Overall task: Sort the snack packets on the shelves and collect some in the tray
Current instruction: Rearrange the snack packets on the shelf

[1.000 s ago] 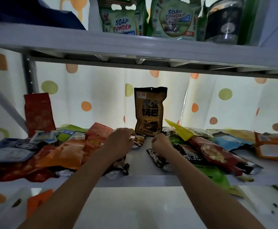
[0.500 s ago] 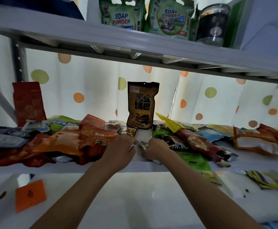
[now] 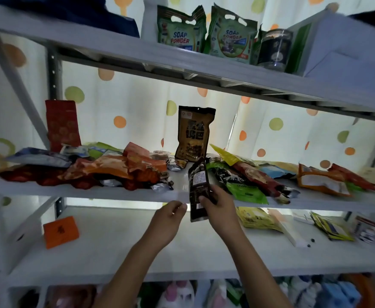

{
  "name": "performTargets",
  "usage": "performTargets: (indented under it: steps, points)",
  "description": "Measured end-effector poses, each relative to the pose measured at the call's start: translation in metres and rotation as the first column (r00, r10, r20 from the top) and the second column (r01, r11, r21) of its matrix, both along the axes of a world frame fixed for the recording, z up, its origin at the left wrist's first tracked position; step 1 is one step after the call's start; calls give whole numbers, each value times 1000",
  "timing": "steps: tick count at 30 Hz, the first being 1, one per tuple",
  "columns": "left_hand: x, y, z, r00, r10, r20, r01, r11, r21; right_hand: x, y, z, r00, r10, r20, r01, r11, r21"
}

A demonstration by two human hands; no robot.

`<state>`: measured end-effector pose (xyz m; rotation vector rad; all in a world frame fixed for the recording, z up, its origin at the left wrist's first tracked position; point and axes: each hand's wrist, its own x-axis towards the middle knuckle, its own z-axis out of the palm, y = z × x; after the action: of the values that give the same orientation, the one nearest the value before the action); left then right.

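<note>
Orange card (image 3: 61,231) lies far left on lower shelf (image 3: 119,245). Red pouch (image 3: 63,125) stands at back left of middle shelf (image 3: 177,192); heap of orange and red packets (image 3: 119,168) in front of it. Left hand (image 3: 167,221) at shelf edge, fingers curled, whether holding anything cannot tell. Right hand (image 3: 218,207) pinches black snack packet (image 3: 198,190) upright at shelf front. Brown pouch (image 3: 194,134) stands behind it. Green, red, yellow packets (image 3: 255,178) crowd right side. Soap powder bags (image 3: 206,33) and jar (image 3: 274,48) on top shelf.
</note>
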<state>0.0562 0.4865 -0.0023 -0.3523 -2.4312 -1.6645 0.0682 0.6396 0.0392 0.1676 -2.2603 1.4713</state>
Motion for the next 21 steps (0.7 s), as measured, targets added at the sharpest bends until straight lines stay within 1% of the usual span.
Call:
performTargets:
  steps: [2, 4, 7, 9, 11, 13, 17, 21]
  points:
    - [24, 2, -12, 994, -72, 85, 58, 986, 157, 36, -4, -10, 993, 112, -27, -115, 979, -170]
    - [52, 1, -24, 988, -111, 103, 67, 931, 359, 63, -10, -25, 985, 168, -42, -173, 948, -269]
    - [94, -8, -47, 987, -78, 142, -22, 803, 596, 91, -24, -52, 980, 199, -13, -192, 922, -338]
    - [116, -17, -62, 981, -68, 180, -75, 726, 684, 104, -34, -72, 979, 198, 45, -169, 917, -361]
    - [132, -29, -73, 981, -52, 189, -100, 700, 707, 114, -43, -90, 972, 204, 114, -148, 915, -374]
    - [140, -42, -81, 981, -9, 196, -133, 705, 697, 120, -52, -103, 951, 248, 186, -165, 913, -374]
    - [153, -75, -99, 971, 105, 217, -226, 705, 672, 123, -77, -115, 848, 437, 301, -301, 863, -405]
    - [164, -102, -108, 951, 193, 243, -308, 690, 655, 122, -102, -120, 761, 558, 330, -429, 815, -390]
